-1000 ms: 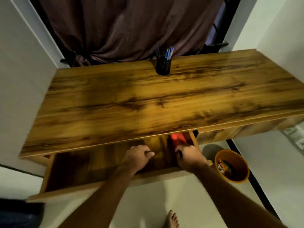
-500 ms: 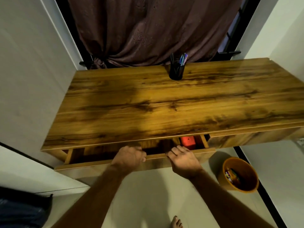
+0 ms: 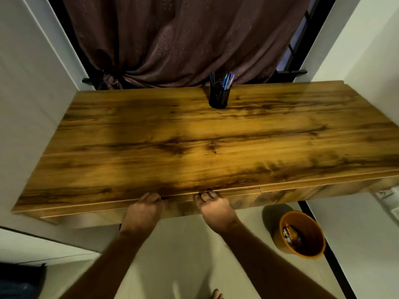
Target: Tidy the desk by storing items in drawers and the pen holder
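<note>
The wooden desk (image 3: 194, 137) has its left drawer (image 3: 181, 205) pushed in almost flush under the top, with only a thin dark slit showing. My left hand (image 3: 143, 209) grips the top edge of the drawer front with curled fingers. Just to its right, my right hand (image 3: 216, 209) presses its fingertips against the same edge. A black pen holder (image 3: 218, 98) with several pens stands at the back middle of the desk. What lies inside the drawer is hidden.
An orange bin (image 3: 302, 234) with colourful bits inside stands on the floor under the desk's right side. A brown curtain (image 3: 172, 39) hangs behind the desk. White walls close in on both sides. A dark object (image 3: 19, 281) lies at the lower left.
The drawer has slid from wide open to almost shut with both hands on its front. The red item inside is now out of sight.
</note>
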